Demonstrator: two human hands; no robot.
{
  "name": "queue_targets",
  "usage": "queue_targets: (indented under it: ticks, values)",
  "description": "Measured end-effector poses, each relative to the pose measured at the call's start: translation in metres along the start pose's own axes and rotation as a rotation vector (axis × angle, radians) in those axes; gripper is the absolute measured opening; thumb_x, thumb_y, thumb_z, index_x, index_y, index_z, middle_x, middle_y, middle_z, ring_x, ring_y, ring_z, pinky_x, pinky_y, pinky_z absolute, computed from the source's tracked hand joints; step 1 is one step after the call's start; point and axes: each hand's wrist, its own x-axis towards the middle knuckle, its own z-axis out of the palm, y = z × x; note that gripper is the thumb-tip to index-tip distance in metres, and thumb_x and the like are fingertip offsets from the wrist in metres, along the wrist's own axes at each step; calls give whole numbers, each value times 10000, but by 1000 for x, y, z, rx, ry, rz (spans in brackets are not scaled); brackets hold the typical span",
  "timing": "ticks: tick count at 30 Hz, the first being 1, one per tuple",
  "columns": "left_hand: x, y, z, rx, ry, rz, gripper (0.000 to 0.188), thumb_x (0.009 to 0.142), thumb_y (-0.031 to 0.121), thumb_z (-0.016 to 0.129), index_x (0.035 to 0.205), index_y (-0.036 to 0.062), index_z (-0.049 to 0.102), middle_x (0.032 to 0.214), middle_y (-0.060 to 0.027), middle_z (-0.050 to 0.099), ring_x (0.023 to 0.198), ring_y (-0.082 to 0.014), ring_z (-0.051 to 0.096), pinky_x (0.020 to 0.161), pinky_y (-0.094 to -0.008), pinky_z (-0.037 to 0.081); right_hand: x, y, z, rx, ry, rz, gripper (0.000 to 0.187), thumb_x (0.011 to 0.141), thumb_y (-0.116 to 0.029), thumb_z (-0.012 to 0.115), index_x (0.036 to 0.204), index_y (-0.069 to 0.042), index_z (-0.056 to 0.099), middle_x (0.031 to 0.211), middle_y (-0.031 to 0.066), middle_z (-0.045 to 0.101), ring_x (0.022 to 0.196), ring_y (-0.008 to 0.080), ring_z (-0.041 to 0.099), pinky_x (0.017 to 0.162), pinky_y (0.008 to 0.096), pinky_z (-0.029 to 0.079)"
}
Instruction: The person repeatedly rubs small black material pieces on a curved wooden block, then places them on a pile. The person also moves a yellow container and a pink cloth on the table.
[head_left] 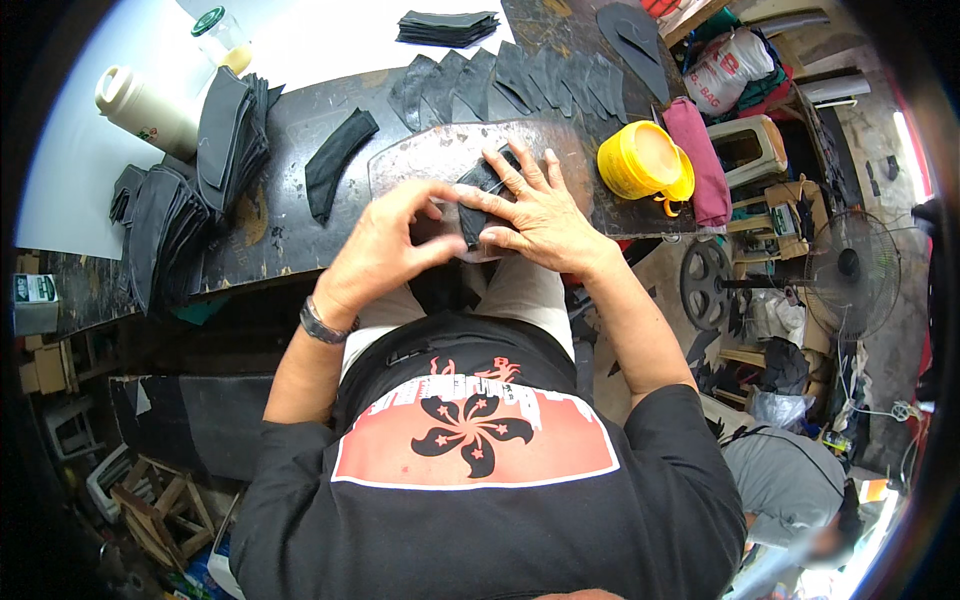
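Observation:
On a worn board [400,165] at the table's near edge lies a black, shoe-upper-like piece [474,222], partly covered by my hands. My right hand [548,212] lies on it with fingers spread flat. My left hand [390,235] curves round the piece's left side, thumb and forefinger at its edge; some fingertips are hidden. A single curved black piece [338,160] lies left of the board. Beyond it, several similar pieces [470,82] are laid out in an overlapping row.
Stacks of black pieces [165,235] stand at the left by a cream flask [145,110] and a glass jar [222,40]. At the right are a yellow tub [630,165] and a folded pink cloth [694,160]. A fan [850,265] and another person [785,480] are farther right.

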Motion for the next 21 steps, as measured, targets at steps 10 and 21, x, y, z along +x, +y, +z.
queue_targets:
  ticks: [10, 21]
  values:
    - [46, -24, 1, 228, 46, 285, 210, 845, -16, 631, 1005, 74, 733, 1201, -144, 590, 1065, -311, 625, 921, -385, 515, -17, -18, 4, -27, 13, -49, 648, 934, -738, 387, 1509, -444, 444, 1695, 86, 148, 1561, 388, 17, 1181, 705, 35]
    - [46, -18, 14, 323, 160, 251, 145, 815, 134, 771, 923, 58, 710, 1075, -123, 621, 1051, -325, 613, 940, -407, 494, -40, -6, -14, 618, 174, 1, 715, 1013, -695, 257, 1258, -221, 733, 1615, 100, 370, 1555, 352, 115, 1222, 574, 60]
